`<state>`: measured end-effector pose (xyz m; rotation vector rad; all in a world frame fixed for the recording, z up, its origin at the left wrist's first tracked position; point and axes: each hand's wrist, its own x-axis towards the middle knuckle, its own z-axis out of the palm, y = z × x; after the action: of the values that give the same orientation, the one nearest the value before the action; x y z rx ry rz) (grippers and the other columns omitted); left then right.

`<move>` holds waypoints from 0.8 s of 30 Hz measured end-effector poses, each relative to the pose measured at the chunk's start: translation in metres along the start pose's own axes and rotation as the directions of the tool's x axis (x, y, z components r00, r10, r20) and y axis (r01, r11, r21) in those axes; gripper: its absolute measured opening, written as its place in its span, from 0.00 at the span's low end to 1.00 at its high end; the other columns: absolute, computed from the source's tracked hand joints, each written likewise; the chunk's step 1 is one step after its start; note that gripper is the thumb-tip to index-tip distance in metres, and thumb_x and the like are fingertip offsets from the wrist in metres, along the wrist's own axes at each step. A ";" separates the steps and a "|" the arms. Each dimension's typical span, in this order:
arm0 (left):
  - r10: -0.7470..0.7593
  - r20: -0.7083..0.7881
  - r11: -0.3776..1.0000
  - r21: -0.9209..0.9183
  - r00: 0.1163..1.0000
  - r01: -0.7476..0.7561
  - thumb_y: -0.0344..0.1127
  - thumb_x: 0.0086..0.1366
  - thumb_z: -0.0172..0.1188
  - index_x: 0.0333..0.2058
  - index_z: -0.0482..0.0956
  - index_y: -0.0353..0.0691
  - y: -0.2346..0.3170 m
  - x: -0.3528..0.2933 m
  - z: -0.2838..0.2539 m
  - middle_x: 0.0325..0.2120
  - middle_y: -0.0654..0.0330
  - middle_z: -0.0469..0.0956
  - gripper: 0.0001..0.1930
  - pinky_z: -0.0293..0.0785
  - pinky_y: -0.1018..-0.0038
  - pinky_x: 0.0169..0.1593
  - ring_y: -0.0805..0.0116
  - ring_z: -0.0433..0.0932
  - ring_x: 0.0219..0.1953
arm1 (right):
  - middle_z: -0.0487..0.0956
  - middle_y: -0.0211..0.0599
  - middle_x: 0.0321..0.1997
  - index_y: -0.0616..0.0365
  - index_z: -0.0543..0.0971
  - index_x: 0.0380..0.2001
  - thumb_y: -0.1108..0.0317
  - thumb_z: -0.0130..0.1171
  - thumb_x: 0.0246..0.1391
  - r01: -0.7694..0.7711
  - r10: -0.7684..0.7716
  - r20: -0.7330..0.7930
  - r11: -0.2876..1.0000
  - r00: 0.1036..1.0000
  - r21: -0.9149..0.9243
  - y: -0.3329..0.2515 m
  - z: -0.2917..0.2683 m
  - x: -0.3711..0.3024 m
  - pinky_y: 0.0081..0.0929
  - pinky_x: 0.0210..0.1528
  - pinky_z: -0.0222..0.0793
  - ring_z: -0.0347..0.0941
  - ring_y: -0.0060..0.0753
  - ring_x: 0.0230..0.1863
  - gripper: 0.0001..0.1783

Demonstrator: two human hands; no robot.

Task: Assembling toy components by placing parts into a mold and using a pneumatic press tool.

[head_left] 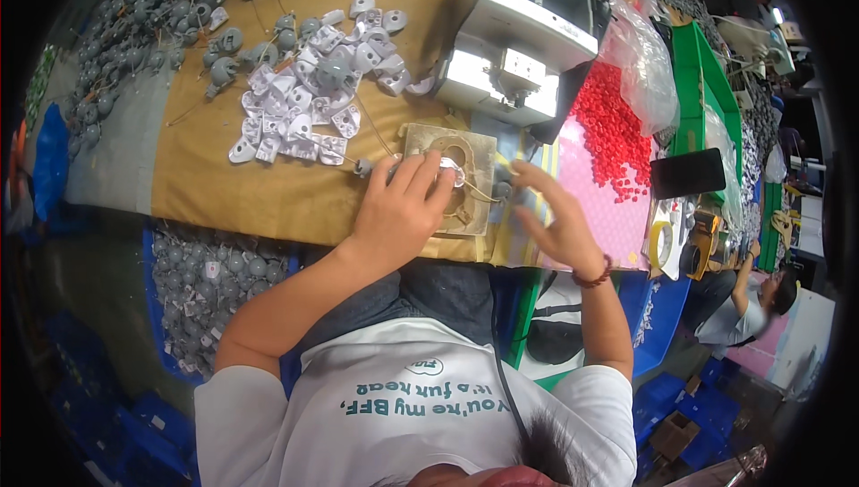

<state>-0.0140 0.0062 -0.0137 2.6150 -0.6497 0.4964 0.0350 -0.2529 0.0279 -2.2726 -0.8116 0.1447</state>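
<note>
A pale square fixture block with rounded cut-outs lies on the brown-covered table in front of me. A white plastic part sits in it, with a thin wire running out to the right. My left hand rests over the block, its bent fingers holding the white part, which they partly cover. Beside the fingertips is a small grey piece on a wire. Right of the block, my right hand is raised, thumb and fingers apart, near a small dark grey piece; it is slightly blurred.
White plastic parts are heaped beyond my left hand, grey ball-shaped parts behind them. A white-and-grey machine stands beyond the block. Rightward lie red pieces, a phone and yellow tape. A person sits far right.
</note>
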 end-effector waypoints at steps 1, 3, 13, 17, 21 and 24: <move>0.014 -0.004 1.000 -0.011 1.000 -0.014 0.30 0.50 0.65 0.48 0.80 0.36 -0.001 0.001 -0.001 0.51 0.50 0.75 0.22 0.67 0.58 0.57 0.56 0.73 0.52 | 0.77 0.48 0.57 0.61 0.74 0.49 0.82 0.62 0.50 0.010 -0.010 0.026 1.000 1.000 -0.019 -0.002 0.007 -0.002 0.37 0.56 0.73 0.74 0.55 0.57 0.21; 0.040 -0.026 0.999 -0.017 0.999 -0.041 0.30 0.50 0.65 0.48 0.80 0.36 -0.002 0.001 0.000 0.51 0.49 0.76 0.22 0.67 0.58 0.56 0.56 0.74 0.51 | 0.76 0.48 0.58 0.60 0.72 0.46 0.82 0.63 0.49 -0.003 0.002 -0.016 0.999 1.000 -0.035 0.008 0.023 -0.006 0.36 0.52 0.74 0.75 0.53 0.56 0.20; 0.077 -0.042 0.996 -0.036 0.996 -0.078 0.29 0.50 0.65 0.46 0.81 0.35 -0.008 -0.001 -0.001 0.50 0.48 0.76 0.21 0.69 0.59 0.56 0.54 0.74 0.52 | 0.74 0.37 0.49 0.61 0.72 0.47 0.86 0.56 0.53 -0.042 0.360 -0.215 0.589 0.908 0.807 0.014 0.045 0.014 0.30 0.53 0.73 0.74 0.32 0.54 0.18; 0.065 -0.010 0.996 -0.053 0.998 -0.066 0.30 0.49 0.65 0.45 0.81 0.36 -0.007 0.002 -0.004 0.50 0.48 0.76 0.21 0.69 0.59 0.56 0.54 0.74 0.52 | 0.77 0.42 0.50 0.60 0.72 0.49 0.84 0.63 0.51 0.015 0.280 -0.084 0.238 0.956 0.971 0.005 0.045 0.034 0.41 0.55 0.77 0.78 0.42 0.51 0.21; 0.082 0.001 0.996 -0.021 0.997 -0.082 0.30 0.50 0.65 0.44 0.81 0.36 -0.009 0.002 -0.004 0.50 0.49 0.76 0.20 0.70 0.60 0.55 0.54 0.74 0.52 | 0.79 0.41 0.46 0.63 0.76 0.47 0.83 0.68 0.49 -0.280 0.122 0.257 0.247 0.959 0.928 0.000 0.032 0.048 0.35 0.48 0.80 0.81 0.39 0.44 0.21; 0.088 0.008 0.996 -0.034 0.996 -0.087 0.30 0.50 0.64 0.42 0.81 0.35 -0.010 0.003 -0.005 0.50 0.48 0.77 0.18 0.70 0.60 0.55 0.54 0.74 0.52 | 0.80 0.36 0.44 0.66 0.76 0.49 0.80 0.68 0.52 -0.440 0.167 0.414 0.497 0.895 0.748 -0.009 0.017 0.057 0.27 0.48 0.78 0.79 0.26 0.46 0.20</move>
<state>-0.0076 0.0161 -0.0109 2.5676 -0.7717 0.4960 0.0707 -0.2038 0.0286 -1.4298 -0.3092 0.8728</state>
